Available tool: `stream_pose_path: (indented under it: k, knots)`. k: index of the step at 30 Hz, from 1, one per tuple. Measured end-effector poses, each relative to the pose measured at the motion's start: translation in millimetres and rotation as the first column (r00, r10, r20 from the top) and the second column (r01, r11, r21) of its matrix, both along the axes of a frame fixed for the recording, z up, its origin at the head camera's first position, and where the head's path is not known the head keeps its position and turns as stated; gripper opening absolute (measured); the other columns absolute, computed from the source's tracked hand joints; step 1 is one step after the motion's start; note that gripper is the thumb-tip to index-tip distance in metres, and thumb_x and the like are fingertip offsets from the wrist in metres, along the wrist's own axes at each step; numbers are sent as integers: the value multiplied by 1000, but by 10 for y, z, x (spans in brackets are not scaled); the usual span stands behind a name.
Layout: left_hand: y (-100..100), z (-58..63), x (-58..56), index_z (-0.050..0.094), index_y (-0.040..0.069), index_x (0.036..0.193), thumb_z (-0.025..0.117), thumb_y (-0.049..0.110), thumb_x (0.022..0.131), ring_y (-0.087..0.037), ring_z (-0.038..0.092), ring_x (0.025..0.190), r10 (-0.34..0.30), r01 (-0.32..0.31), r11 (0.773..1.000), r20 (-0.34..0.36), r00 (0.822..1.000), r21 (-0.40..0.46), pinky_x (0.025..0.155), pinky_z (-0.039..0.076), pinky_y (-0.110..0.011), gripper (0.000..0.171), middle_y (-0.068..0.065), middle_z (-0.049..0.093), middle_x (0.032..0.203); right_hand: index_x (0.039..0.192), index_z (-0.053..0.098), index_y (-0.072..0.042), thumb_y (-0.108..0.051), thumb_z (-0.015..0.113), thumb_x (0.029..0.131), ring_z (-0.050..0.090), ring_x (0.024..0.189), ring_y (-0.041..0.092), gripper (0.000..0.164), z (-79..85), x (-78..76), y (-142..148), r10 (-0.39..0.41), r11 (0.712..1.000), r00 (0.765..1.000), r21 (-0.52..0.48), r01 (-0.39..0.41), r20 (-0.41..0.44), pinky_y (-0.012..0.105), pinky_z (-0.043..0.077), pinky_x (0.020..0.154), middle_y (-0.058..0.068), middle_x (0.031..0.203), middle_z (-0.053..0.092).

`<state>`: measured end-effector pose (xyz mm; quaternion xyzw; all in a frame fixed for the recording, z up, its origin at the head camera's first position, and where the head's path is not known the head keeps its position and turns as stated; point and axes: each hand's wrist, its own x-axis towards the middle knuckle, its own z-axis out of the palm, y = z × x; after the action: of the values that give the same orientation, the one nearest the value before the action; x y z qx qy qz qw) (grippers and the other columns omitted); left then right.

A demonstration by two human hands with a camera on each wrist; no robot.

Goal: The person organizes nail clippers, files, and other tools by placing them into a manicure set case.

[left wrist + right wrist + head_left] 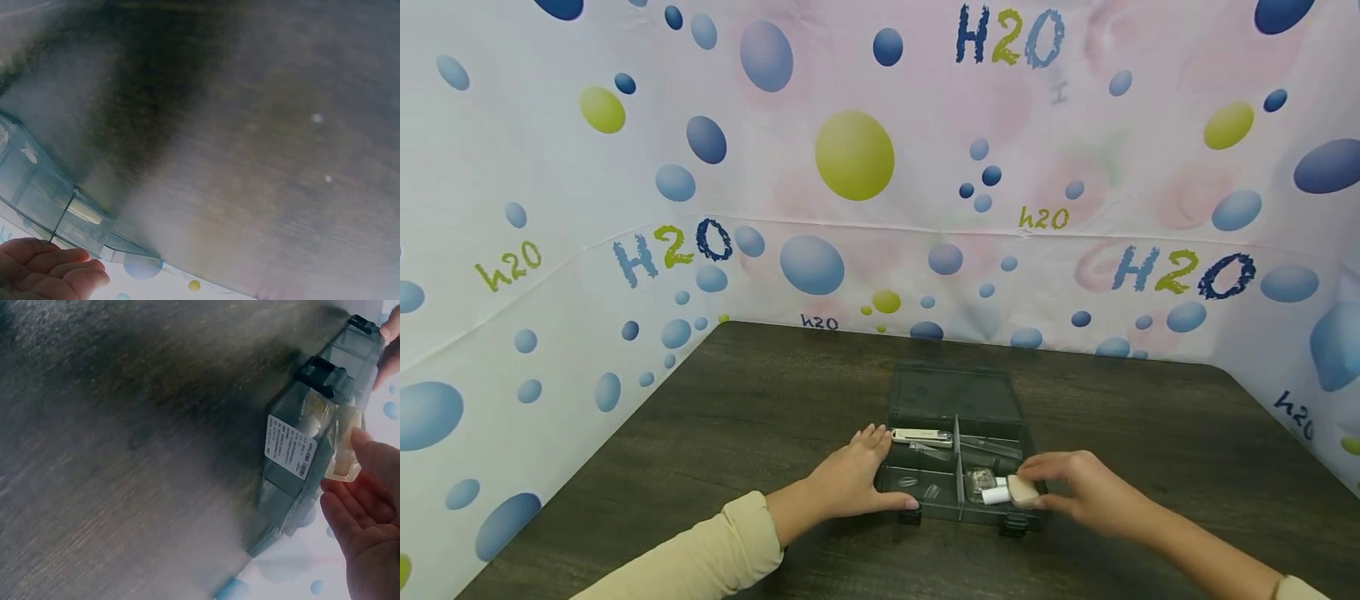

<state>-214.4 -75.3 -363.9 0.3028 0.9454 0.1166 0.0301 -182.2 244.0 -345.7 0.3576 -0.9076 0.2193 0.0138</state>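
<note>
A dark see-through divided box [913, 512] lies on the table, its lid [953, 393] folded back. My left hand [853, 477] rests against the box's left side, fingers extended and thumb at the front edge. My right hand [1082, 489] pinches a beige nail polish bottle [1022, 492] between thumb and fingers, over the front right compartment. The bottle has a white cap [996, 496] pointing left. Behind that cap sits a glittery bottle [980, 482]. Small clear pieces [931, 491] lie in the front left compartment. The left wrist view shows the left fingers [59, 265] beside the box.
A cream and metal piece, seemingly a nail clipper [921, 437], lies in the back left compartment. Long clear pieces [991, 450] are in the back right one. Two dark latches [1014, 523] line the front. A printed curtain [850, 250] stands behind the dark table [737, 400].
</note>
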Motion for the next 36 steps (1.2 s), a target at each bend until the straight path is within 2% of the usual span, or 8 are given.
stream_pose_path:
  k: [8, 13, 16, 22, 24, 29, 32, 36]
  knots:
    - [-2, -8, -20, 35, -5, 140, 60, 61, 80, -35, 30, 138, -3, 3, 1000, 4, 1000, 2, 111, 31, -46, 93, -22, 33, 147, 101, 70, -1, -8, 74, 75, 64, 94, 35, 28, 62, -54, -44, 57, 995, 998, 78, -56, -16, 32, 57, 71, 19, 106, 67]
    - [-2, -18, -19, 36, -5, 140, 60, 61, 79, -36, 31, 137, -12, 12, 1000, -7, 1000, 5, 111, 32, -47, 93, -22, 34, 146, 95, 71, -5, -5, 76, 73, 67, 87, 21, 23, 127, -134, -77, 141, 984, 990, 112, -140, -3, 24, 56, 68, 9, 97, 70]
    - [-6, -20, -21, 36, -5, 140, 60, 61, 80, -36, 31, 137, -12, 12, 1000, -11, 1000, 3, 111, 31, -47, 93, -23, 34, 146, 94, 71, -6, -4, 76, 72, 66, 84, 13, 22, 166, -172, -109, 164, 978, 986, 129, -166, 26, 21, 55, 67, 3, 93, 70]
    - [-6, -24, -27, 36, -5, 140, 59, 61, 80, -35, 30, 138, -7, 7, 1000, -11, 1000, 2, 111, 31, -46, 93, -22, 34, 146, 90, 72, -4, -1, 75, 72, 64, 78, 8, 18, 208, -206, -206, 103, 975, 983, 179, -129, 149, 18, 53, 63, 2, 88, 69]
    - [-2, -26, -22, 36, -5, 140, 59, 62, 80, -35, 30, 138, -8, 8, 1000, -7, 1000, 2, 111, 32, -47, 93, -22, 34, 147, 86, 71, -4, 1, 73, 74, 59, 69, 4, 13, 193, -210, -241, 93, 975, 980, 182, -125, 175, 17, 50, 57, 1, 81, 68]
    - [14, -36, -17, 36, -5, 140, 59, 62, 80, -35, 31, 137, -13, 13, 1000, -8, 1000, 7, 110, 33, -47, 93, -22, 34, 146, 78, 69, -7, -1, 71, 78, 42, 57, -5, 7, 153, -219, -281, 87, 980, 978, 163, -118, 190, 16, 41, 48, -7, 67, 59]
    - [17, -39, -21, 36, -5, 140, 59, 62, 79, -35, 31, 137, -11, 11, 1000, -12, 1000, 6, 110, 33, -47, 93, -22, 34, 146, 77, 68, -9, -5, 71, 79, 45, 57, -5, 5, 146, -224, -275, 75, 984, 978, 143, -104, 196, 16, 42, 49, -8, 67, 59]
    - [16, -36, -18, 36, -5, 140, 59, 63, 79, -35, 31, 137, -10, 10, 1000, -14, 1000, 3, 110, 32, -46, 94, -22, 34, 146, 82, 69, -8, -2, 68, 81, 49, 61, -4, 6, 147, -210, -256, 64, 990, 986, 116, -82, 151, 17, 45, 52, -5, 73, 63]
